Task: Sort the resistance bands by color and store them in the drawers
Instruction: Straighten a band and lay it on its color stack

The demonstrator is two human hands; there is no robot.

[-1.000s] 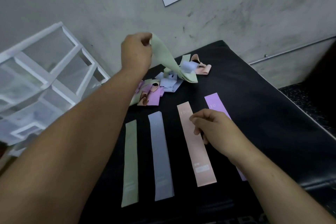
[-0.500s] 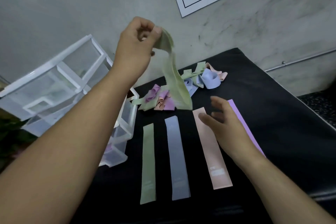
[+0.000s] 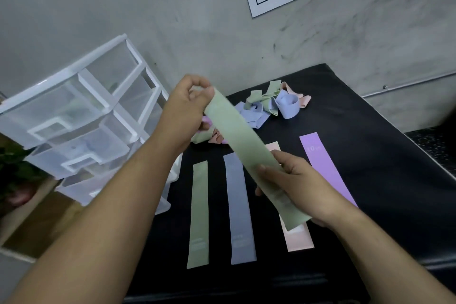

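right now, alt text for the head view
Both hands hold a green band above a black table, left hand pinching its far end, right hand the near end. Four flat bands lie beneath, a tangled pile behind, clear drawers at left.

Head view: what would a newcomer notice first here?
A green band stretched in mid-air between the left hand and right hand, at centre. Below it, four flat bands lie side by side on the black mat: green, blue, pink, purple. A tangled pile lies behind; clear drawers stand left.

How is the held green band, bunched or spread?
Spread: the held green band runs flat and straight between left hand and right hand.
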